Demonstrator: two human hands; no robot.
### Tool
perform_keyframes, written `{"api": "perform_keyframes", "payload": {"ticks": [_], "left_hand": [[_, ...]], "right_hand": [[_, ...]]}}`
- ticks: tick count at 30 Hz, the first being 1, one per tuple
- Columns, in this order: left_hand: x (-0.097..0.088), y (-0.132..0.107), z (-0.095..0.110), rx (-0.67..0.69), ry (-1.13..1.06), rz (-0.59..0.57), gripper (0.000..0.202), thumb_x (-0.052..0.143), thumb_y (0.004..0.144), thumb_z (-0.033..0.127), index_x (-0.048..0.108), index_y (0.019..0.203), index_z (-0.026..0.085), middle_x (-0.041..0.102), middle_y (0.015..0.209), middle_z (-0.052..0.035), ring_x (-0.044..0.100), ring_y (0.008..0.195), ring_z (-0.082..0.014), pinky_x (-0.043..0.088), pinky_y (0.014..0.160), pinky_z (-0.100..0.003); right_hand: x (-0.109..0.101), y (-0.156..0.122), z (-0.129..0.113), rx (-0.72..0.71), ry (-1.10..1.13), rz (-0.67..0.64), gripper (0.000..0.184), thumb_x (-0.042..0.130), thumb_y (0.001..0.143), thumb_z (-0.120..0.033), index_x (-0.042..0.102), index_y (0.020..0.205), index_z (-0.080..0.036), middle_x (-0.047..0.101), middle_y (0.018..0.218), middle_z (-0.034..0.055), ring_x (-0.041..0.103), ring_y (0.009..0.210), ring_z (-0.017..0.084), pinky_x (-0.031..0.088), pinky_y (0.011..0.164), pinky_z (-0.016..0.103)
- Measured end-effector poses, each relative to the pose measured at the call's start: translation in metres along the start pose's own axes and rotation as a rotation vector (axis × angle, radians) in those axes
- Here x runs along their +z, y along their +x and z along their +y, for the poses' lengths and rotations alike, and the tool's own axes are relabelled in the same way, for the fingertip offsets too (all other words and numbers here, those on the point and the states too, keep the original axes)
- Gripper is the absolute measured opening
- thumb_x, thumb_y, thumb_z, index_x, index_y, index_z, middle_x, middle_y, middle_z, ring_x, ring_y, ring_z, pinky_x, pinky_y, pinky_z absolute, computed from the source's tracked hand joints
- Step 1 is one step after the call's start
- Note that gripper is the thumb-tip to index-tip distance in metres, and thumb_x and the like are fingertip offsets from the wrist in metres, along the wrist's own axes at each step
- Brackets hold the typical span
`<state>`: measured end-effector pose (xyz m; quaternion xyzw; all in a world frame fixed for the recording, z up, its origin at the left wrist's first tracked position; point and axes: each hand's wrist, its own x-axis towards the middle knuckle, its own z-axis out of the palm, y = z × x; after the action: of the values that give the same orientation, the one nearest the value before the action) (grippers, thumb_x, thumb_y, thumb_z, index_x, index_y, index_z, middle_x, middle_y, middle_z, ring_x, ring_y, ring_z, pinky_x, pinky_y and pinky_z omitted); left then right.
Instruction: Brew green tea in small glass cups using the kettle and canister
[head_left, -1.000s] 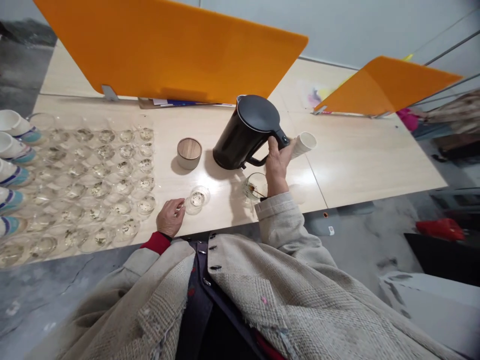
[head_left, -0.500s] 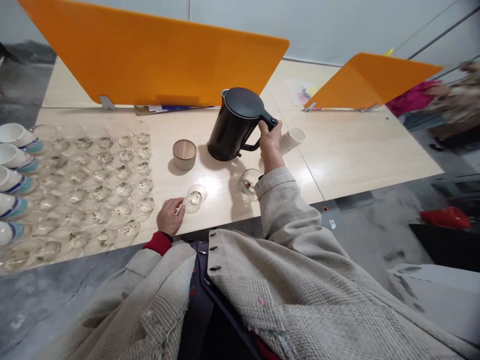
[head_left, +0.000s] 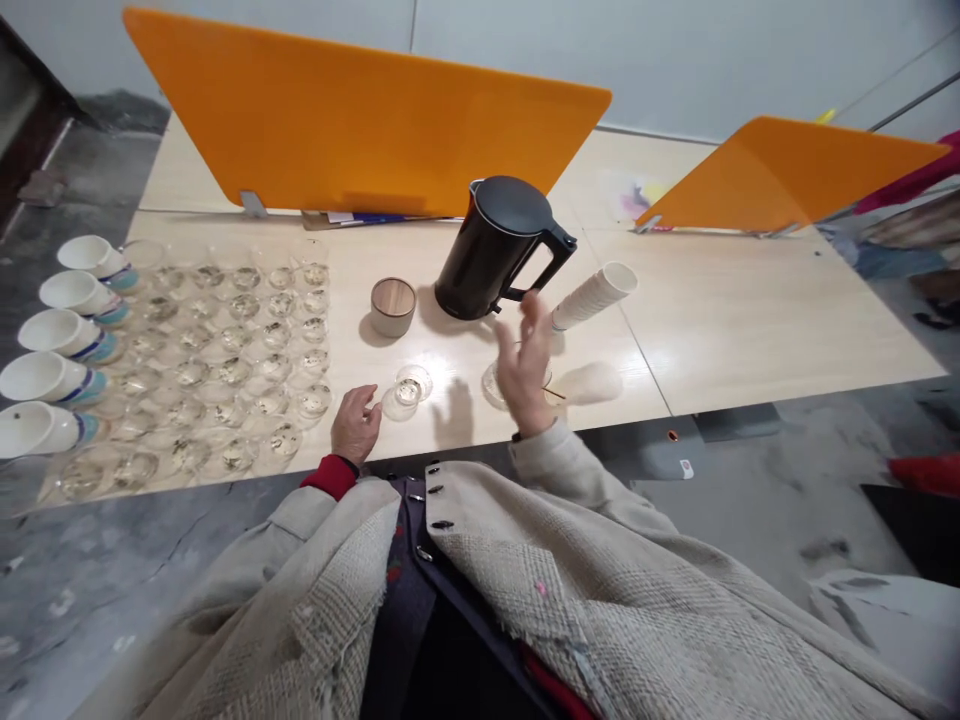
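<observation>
My left hand (head_left: 356, 422) rests near the table's front edge, thumb and forefinger apart and nothing held. Just right of its fingertips stands a clear cup (head_left: 409, 391) with dark flecks in its bottom. My right hand (head_left: 526, 368) is open and slightly blurred, hovering over a small glass dish (head_left: 495, 388) that it partly hides. A thin brown stick (head_left: 556, 393) pokes out at the dish's right side. Beyond that hand, the black electric kettle (head_left: 491, 250) stands upright, its handle free. A stack of white paper cups (head_left: 596, 295) lies tilted to the right of the kettle.
Rows of clear cups (head_left: 232, 370) with flecks inside fill the table's left part. Several white-and-blue paper cups (head_left: 64, 375) line their left side. A round wooden-lidded container (head_left: 393, 307) stands left of the kettle. Orange dividers (head_left: 367, 120) rise behind.
My right hand has let go of the kettle's handle and come back toward me, opening over the glass dish. The left hand has drawn slightly off the clear cup. The view has shifted.
</observation>
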<state>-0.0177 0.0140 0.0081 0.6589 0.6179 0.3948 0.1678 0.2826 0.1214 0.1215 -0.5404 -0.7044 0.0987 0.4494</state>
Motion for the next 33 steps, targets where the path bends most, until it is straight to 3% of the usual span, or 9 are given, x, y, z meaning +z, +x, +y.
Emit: {"api": "perform_keyframes", "payload": {"ticks": [3,5,7,11,16,22,33], "left_hand": [[0.003,0.000,-0.003,0.061,0.085,0.017,0.042,0.052,0.102,0.027,0.064,0.140,0.016,0.071,0.139,-0.0187,0.065,0.133,-0.0288,0.058,0.114,-0.048],[0.005,0.001,-0.003,0.062,0.143,-0.019,0.050,0.049,0.103,0.027,0.058,0.150,0.014,0.064,0.153,-0.0204,0.057,0.148,-0.0300,0.046,0.127,-0.052],[0.007,0.003,0.000,0.030,0.204,-0.072,0.057,0.046,0.104,0.028,0.049,0.159,0.012,0.054,0.165,-0.0208,0.044,0.160,-0.0309,0.037,0.134,-0.053],[0.009,0.006,0.014,-0.051,0.351,-0.208,0.065,0.042,0.106,0.029,0.039,0.167,0.008,0.034,0.178,-0.0198,0.019,0.171,-0.0341,0.020,0.139,-0.059],[0.006,0.013,0.033,-0.120,0.492,-0.341,0.066,0.040,0.107,0.029,0.036,0.169,0.004,0.024,0.181,-0.0195,0.013,0.172,-0.0369,0.014,0.139,-0.062],[0.005,0.015,0.039,-0.134,0.496,-0.344,0.067,0.042,0.107,0.032,0.036,0.169,0.006,0.023,0.182,-0.0178,0.013,0.172,-0.0366,0.012,0.139,-0.062],[0.008,0.013,0.036,-0.148,0.482,-0.312,0.068,0.042,0.106,0.032,0.036,0.170,0.009,0.023,0.182,-0.0156,0.013,0.172,-0.0351,0.011,0.140,-0.063]], "right_hand": [[0.020,-0.073,-0.023,0.005,0.032,-0.174,0.066,0.043,0.112,-0.054,0.034,0.169,-0.022,0.056,0.159,0.0195,0.054,0.150,0.032,0.046,0.126,0.059],[0.031,-0.102,-0.018,0.031,-0.012,-0.278,0.068,0.041,0.111,-0.055,0.036,0.168,-0.018,0.057,0.158,0.0221,0.054,0.150,0.034,0.045,0.127,0.060],[0.039,-0.113,-0.005,0.026,-0.084,-0.391,0.073,0.041,0.110,-0.058,0.033,0.170,-0.017,0.051,0.165,0.0235,0.047,0.157,0.036,0.040,0.129,0.062],[0.051,-0.112,0.017,0.017,-0.269,-0.601,0.086,0.042,0.108,-0.064,0.024,0.174,-0.012,0.034,0.177,0.0241,0.028,0.168,0.037,0.024,0.135,0.065],[0.062,-0.112,0.013,0.022,-0.381,-0.724,0.095,0.037,0.106,-0.071,0.021,0.175,-0.006,0.019,0.182,0.0239,0.011,0.172,0.038,0.005,0.138,0.064],[0.063,-0.108,0.001,0.076,-0.425,-0.788,0.092,0.041,0.107,-0.067,0.023,0.175,-0.007,0.011,0.184,0.0216,0.006,0.173,0.036,-0.001,0.138,0.062],[0.067,-0.108,-0.005,0.088,-0.382,-0.749,0.089,0.044,0.107,-0.061,0.023,0.174,-0.006,0.010,0.184,0.0225,0.004,0.173,0.036,-0.005,0.137,0.064]]}}
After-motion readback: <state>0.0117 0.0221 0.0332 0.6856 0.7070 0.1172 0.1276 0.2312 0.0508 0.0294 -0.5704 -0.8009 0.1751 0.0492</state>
